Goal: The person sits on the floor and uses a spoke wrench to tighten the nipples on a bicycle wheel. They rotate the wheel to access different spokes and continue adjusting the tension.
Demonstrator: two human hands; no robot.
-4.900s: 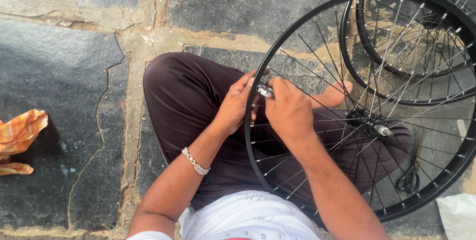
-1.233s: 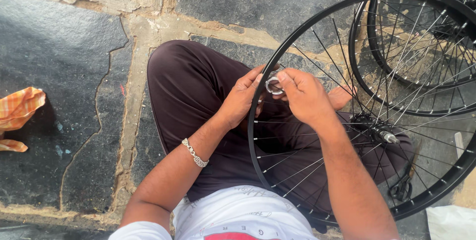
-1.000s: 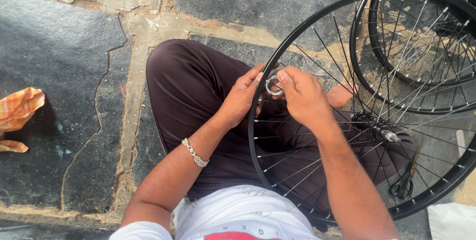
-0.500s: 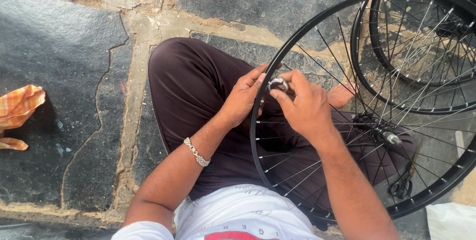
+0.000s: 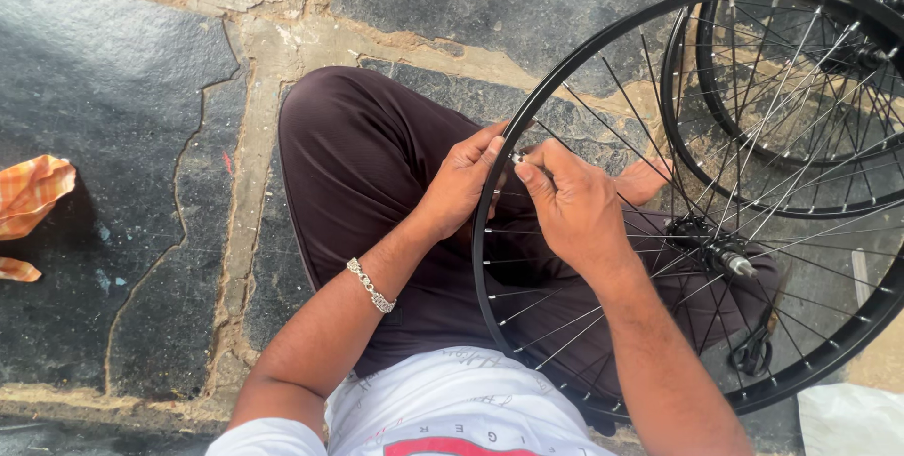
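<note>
A black bicycle wheel rim (image 5: 603, 37) with thin silver spokes rests across my lap, its hub (image 5: 723, 254) to the right. My left hand (image 5: 459, 183) grips the rim's left edge from outside. My right hand (image 5: 573, 204) sits inside the rim against the same spot. Its fingertips pinch a small round metal spoke tool (image 5: 517, 159) at the rim. I sit cross-legged in dark trousers, with a silver bracelet (image 5: 370, 286) on my left wrist.
Another black spoked wheel (image 5: 800, 80) lies on the stone floor at the upper right, partly under the first. An orange checked cloth (image 5: 28, 197) lies at the left edge. A white bag corner (image 5: 847, 418) shows at the bottom right. My bare foot (image 5: 645, 178) pokes through the spokes.
My right hand's fingers have turned over the small metal tool, which showed as a ring a second ago and is now mostly covered. The wheel has barely shifted.
</note>
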